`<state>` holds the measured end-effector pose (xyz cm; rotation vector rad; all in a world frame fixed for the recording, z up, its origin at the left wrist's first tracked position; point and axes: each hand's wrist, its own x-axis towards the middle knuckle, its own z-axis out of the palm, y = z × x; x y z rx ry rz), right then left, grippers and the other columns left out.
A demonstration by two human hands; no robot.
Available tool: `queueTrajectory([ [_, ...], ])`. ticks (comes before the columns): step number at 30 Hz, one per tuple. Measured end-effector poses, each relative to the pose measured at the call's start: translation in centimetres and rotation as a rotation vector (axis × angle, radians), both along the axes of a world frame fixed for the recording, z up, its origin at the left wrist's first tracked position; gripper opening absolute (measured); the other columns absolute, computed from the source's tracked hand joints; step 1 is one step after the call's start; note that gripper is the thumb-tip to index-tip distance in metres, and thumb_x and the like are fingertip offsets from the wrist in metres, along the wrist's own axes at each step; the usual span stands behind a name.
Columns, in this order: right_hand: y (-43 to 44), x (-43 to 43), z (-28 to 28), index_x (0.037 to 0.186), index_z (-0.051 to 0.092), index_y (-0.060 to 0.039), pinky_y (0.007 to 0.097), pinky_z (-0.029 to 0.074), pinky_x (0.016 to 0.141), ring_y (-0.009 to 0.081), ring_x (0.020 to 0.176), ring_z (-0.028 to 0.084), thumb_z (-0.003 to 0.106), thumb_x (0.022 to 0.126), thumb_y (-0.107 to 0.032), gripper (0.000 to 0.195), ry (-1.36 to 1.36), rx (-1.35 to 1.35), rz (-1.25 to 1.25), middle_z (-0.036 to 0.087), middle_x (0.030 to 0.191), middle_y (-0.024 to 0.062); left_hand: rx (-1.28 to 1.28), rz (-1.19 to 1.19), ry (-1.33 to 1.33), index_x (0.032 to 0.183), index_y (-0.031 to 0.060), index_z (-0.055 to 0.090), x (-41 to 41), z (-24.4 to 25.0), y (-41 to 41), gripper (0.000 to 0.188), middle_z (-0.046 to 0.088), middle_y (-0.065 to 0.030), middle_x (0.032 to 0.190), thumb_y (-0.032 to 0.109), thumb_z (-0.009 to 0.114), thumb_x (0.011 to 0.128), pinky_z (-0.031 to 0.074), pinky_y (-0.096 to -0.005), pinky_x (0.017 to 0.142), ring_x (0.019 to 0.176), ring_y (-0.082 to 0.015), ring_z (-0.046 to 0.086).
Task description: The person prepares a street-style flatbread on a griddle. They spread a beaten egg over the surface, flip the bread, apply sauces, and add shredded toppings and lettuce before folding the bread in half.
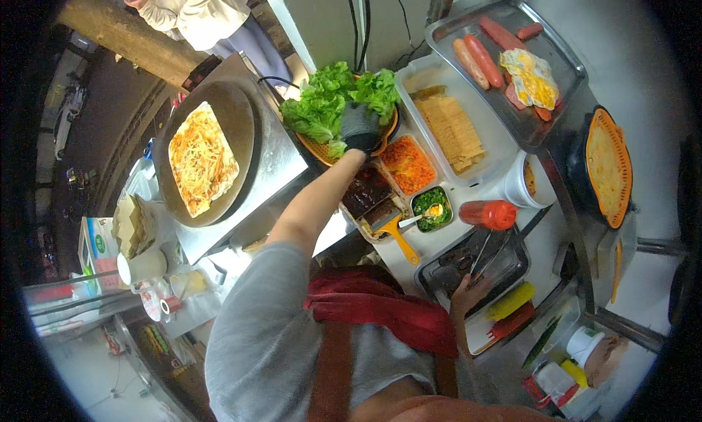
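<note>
My left hand (pixel 360 125), in a black glove, is down among green lettuce leaves (pixel 321 107) heaped in an orange basket (pixel 313 149). Its fingertips are hidden, so I cannot see whether they grip a leaf. My right hand (pixel 470 294) holds metal tongs (pixel 482 251) over a dark tray (pixel 439 274). To the left, a sauced flatbread (pixel 203 161) topped with pale shreds lies on a round griddle (pixel 241 112).
Near the basket are dark sauce (pixel 366 192), an orange shredded filling (pixel 408 164), chopped greens (pixel 425 201) and a yellow-handled scraper (pixel 403 244). Beyond are a bin (pixel 408 87) of tan sheets, a red bottle (pixel 488 214), and a metal tray (pixel 576 66) with sausages. A person (pixel 203 16) stands opposite.
</note>
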<state>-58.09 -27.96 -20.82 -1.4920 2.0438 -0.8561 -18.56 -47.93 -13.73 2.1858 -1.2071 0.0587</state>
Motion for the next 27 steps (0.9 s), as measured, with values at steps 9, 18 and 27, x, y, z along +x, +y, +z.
queueTrajectory([
  [9, -12.9, 17.8, 10.6, 0.119, 0.044, -0.0027, 0.0395, 0.034, 0.094, 0.0326, 0.114, 0.039, 0.052, 0.080, -0.006, 0.040, -0.308, -0.478, 0.818, 0.040, 0.122, 0.0163, -0.747, -0.080, 1.701, 0.106, 0.0033, 0.052, 3.1, 13.3, 10.1, 0.033, 0.055, -0.0114, 0.099, 0.028, 0.052, 0.084, 0.040, -0.0340, 0.082, 0.092, -0.0220, 0.051],
  [18, -26.3, 33.9, 5.5, 0.125, 0.042, -0.0103, 0.0467, 0.025, 0.102, 0.0322, 0.128, 0.022, 0.052, 0.076, -0.002, 0.050, 0.767, -0.453, 0.976, 0.022, 0.140, 0.0136, -0.766, -0.142, 1.964, 0.107, 0.0041, 0.048, 4.0, 13.4, 20.0, 0.023, 0.056, -0.0119, 0.093, 0.017, 0.048, 0.087, 0.043, -0.0406, 0.079, 0.086, -0.0256, 0.054],
  [27, -27.1, 31.9, 7.4, 0.103, 0.054, -0.0047, 0.0355, 0.040, 0.086, 0.0249, 0.097, 0.050, 0.051, 0.075, -0.007, 0.028, 0.788, -0.620, 1.134, 0.057, 0.096, 0.0109, -0.465, -0.003, 1.853, 0.108, 0.0019, 0.048, 4.5, 13.7, 26.4, 0.029, 0.058, -0.0061, 0.083, 0.013, 0.055, 0.082, 0.049, -0.0237, 0.053, 0.066, -0.0140, 0.057],
])
